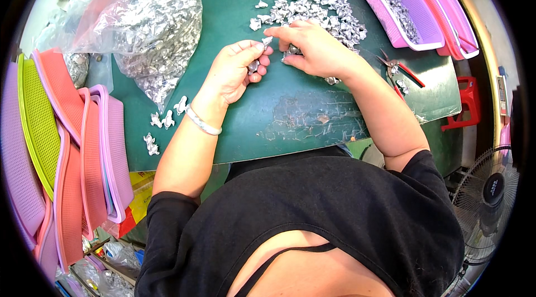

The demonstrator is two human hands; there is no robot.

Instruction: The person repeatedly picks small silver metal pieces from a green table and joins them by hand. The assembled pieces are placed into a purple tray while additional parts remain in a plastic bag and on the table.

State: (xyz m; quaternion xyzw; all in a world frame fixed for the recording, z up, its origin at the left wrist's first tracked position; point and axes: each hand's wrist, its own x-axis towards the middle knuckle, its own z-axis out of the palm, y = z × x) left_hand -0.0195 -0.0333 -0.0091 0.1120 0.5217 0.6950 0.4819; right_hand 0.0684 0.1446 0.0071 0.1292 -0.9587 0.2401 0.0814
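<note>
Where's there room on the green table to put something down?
Two spots: between the big plastic bag and the spread metal pieces, and the partly scuffed green table between the left forearm and right forearm. It's crowded beyond the right hand, where pieces lie thick.

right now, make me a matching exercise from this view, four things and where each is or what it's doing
1. left hand
2. clear plastic bag
3. red-handled pliers
4. fan

A. lying on the right side of the green table
B. at the picture's lower right, off the table
C. pinching a small silvery metal piece
D. bulging with silvery pieces, on the left

Pairs: 1-C, 2-D, 3-A, 4-B
</note>
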